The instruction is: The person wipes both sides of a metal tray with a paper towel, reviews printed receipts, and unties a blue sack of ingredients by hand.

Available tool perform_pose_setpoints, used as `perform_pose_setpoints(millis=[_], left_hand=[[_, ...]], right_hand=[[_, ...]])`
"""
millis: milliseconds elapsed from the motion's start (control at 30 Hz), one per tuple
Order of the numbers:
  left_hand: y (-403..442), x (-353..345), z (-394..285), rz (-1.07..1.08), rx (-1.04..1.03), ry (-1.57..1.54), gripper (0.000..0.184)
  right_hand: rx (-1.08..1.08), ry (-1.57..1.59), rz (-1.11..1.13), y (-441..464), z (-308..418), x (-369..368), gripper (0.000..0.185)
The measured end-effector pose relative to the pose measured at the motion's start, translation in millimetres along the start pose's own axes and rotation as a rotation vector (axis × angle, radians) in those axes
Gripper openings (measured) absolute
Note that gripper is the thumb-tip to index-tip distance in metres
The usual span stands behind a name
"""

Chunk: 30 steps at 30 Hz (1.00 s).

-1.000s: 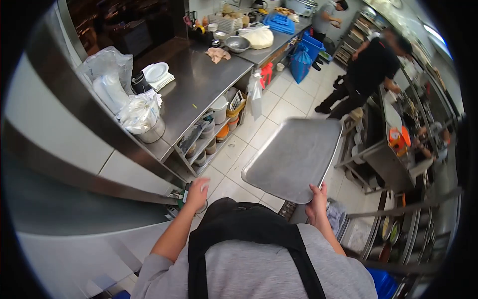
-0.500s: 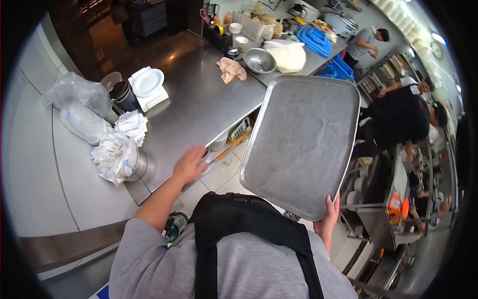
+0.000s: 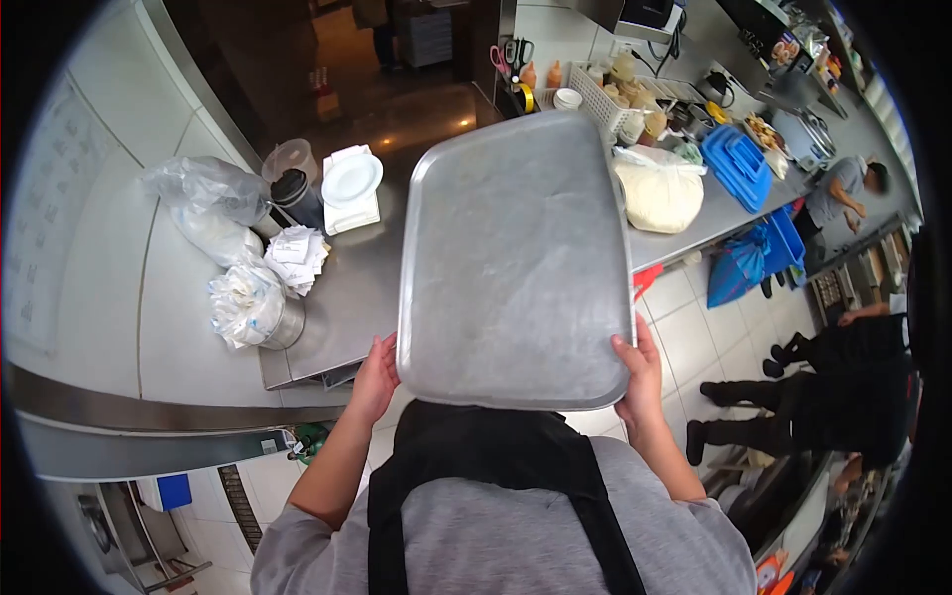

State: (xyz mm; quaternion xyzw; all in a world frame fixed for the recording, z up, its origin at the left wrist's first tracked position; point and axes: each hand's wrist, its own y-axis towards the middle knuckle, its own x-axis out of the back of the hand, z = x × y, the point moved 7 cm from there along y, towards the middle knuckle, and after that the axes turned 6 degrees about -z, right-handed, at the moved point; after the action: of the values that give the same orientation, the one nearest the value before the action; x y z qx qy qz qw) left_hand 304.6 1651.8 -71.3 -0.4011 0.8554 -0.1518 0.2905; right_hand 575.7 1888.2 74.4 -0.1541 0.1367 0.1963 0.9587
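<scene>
A large, worn metal tray with rounded corners and a raised rim is held up in front of me, partly over the steel counter. My right hand grips its lower right edge, the thumb lying over the rim. On the opposite side, my left hand is at the lower left edge, its fingers against the rim and partly hidden behind it. Nothing lies on the tray. It covers the part of the counter behind it.
The steel counter carries a white plate, a paper stack and a metal tub of wrapped packets. Farther right are a bag of white contents and blue lids. Two other people stand at right.
The tray has swung left and straightened over the counter, now hiding the metal bowl and pink cloth. My left hand has come to its left edge. My view has turned left.
</scene>
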Motion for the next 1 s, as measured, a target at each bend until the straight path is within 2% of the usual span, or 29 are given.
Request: perform_pose_setpoints(millis=[33,67,167,200,267,467,533,600,667,700,733,767,800,833,900,933,1000], left_hand=[[2.6,-9.3,-5.1,0.015,0.011,-0.068,0.053],[4.2,-13.8,-9.3,0.008,-0.006,-0.058,0.053],[5.3,5.0,-2.2,-0.24,-0.08,0.322,0.036],[4.3,7.5,2.9,-0.238,-0.089,0.334,0.036],[-1.5,20.3,-0.2,-0.381,-0.23,0.603,0.035],[10.1,32.8,-16.7,-0.554,-0.352,1.021,0.039],[23.6,52.1,-5.8,-0.536,-0.295,1.007,0.041],[27.0,61.0,2.4,-0.523,-0.237,0.996,0.044],[8.7,33.0,-19.1,-0.647,-0.383,1.358,0.052],[-3.1,17.2,-23.5,-0.62,-0.383,1.376,0.052],[-17.6,-16.1,-34.5,-0.547,-0.587,1.589,0.056],[-22.3,-49.6,-37.4,-0.438,-0.822,1.778,0.06],[-19.4,-62.0,-29.3,-0.301,-0.895,1.773,0.061],[-20.5,-70.3,-18.3,-0.146,-0.968,1.761,0.062],[-16.1,-86.0,0.0,0.098,-1.006,1.796,0.056],[-10.9,-86.4,9.0,0.168,-0.978,1.839,0.052],[5.0,-79.1,16.3,0.264,-0.919,1.735,0.044]], right_hand=[[-0.028,0.02,0.038,8.2,-4.7,-2.8,0.051],[-0.025,0.036,0.051,16.2,-7.5,-3.1,0.051],[-0.14,-0.028,0.221,36.7,-37.2,0.4,0.046],[-0.135,-0.014,0.22,45.8,-44.3,5.7,0.046],[-0.18,-0.107,0.312,55.3,-65.7,9.7,0.044],[-0.209,-0.232,0.352,83.4,-124.7,34.3,0.041],[-0.099,-0.362,0.365,79.9,-126.7,34.0,0.043],[-0.144,-0.315,0.347,71.8,-129.4,33.5,0.048],[-0.199,-0.221,0.345,62.3,-124.3,29.6,0.054],[-0.178,-0.228,0.332,61.7,-128.3,30.7,0.06],[-0.176,-0.214,0.293,58.7,-135.6,32.2,0.06],[-0.064,-0.296,0.269,58.2,-136.0,33.4,0.061],[0.048,-0.383,0.218,58.0,-135.9,38.6,0.062],[0.057,-0.462,0.189,57.3,-146.5,42.5,0.065],[0.033,-0.539,0.121,54.5,-160.4,48.4,0.07],[0.006,-0.528,0.103,50.0,-167.3,49.2,0.071],[0.02,-0.536,-0.006,43.3,-180.8,55.4,0.07]])
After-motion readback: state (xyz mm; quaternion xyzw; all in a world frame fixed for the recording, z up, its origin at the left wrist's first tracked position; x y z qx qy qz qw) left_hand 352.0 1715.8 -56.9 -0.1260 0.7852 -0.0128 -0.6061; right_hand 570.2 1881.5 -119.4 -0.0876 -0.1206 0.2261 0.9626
